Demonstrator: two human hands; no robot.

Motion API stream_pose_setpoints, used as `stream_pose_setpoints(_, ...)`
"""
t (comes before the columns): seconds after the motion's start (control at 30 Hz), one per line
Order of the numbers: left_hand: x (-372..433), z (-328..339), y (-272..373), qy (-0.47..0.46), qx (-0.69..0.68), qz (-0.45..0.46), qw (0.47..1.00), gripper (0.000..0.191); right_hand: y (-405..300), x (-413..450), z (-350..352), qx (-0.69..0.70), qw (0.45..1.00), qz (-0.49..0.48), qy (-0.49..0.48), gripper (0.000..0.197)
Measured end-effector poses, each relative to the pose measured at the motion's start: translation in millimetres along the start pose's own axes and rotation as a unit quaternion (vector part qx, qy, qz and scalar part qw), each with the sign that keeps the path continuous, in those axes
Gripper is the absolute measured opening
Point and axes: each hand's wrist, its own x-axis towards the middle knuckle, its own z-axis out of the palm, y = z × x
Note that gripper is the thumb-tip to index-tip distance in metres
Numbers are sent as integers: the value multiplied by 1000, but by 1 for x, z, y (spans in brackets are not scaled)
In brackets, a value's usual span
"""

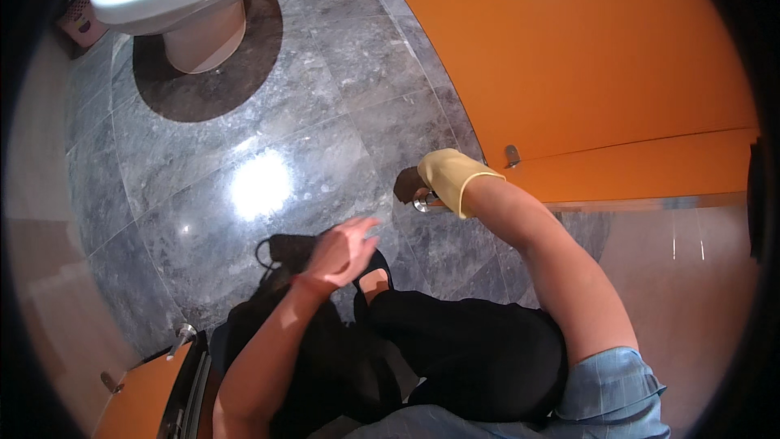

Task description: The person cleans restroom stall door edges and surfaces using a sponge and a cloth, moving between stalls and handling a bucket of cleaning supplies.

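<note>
My left hand point(344, 253) is bare, with its fingers spread over the floor and nothing in it. A yellow rubber glove point(448, 174) covers my right hand point(443, 172), which is at the lower edge of an orange partition panel point(548, 61), beside a round metal fitting point(421, 200). The glove hides the fingers, so whether they grip the panel or fitting cannot be told. Beyond my hands, at the upper left, stands a white toilet point(183, 0) with its bowl open.
Grey tiles form the floor point(329, 152). A pink perforated bin point(85, 27) stands left of the toilet. An orange door point(143, 399) with a metal handle point(184, 334) is at the lower left. My black-clad leg point(475, 347) and black shoe point(379, 262) are below my hands.
</note>
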Motion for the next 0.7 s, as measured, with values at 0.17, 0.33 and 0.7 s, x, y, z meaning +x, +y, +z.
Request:
stream_pose_setpoints(0.17,79,106,-32,133,-78,124,980,40,-23,-23,12,-98,967,-158,177,39)
stream_pose_setpoints(0.33,90,159,-4,25,-166,28,985,48,-4,-3,21,-93,942,-221,235,40)
stream_pose_setpoints(0.7,74,184,0,-9,-98,76,992,52,-36,139,34,-1,987,6,160,24)
